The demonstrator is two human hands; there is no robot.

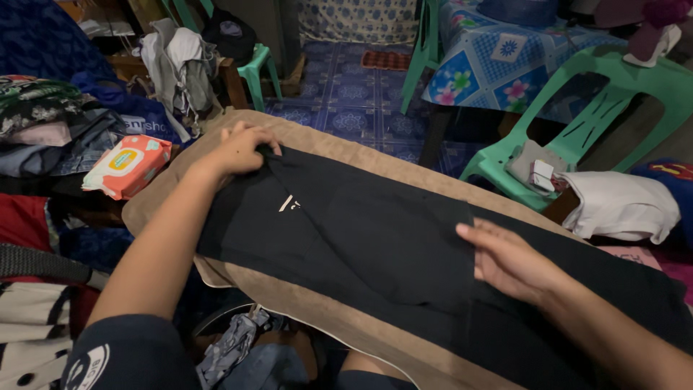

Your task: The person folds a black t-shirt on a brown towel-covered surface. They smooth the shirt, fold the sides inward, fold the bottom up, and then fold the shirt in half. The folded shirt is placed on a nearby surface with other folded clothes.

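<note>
A black garment lies spread flat along a board covered with tan cloth. My left hand rests at the garment's far left end, fingers curled over its edge. My right hand lies flat on the black fabric near the middle-right, fingers apart and pressing down. A small pale tag shows on the garment near my left hand.
An orange pack of wipes sits left of the board, beside piles of clothes. Green plastic chairs and a folded white cloth stand to the right. More clothes lie below the board.
</note>
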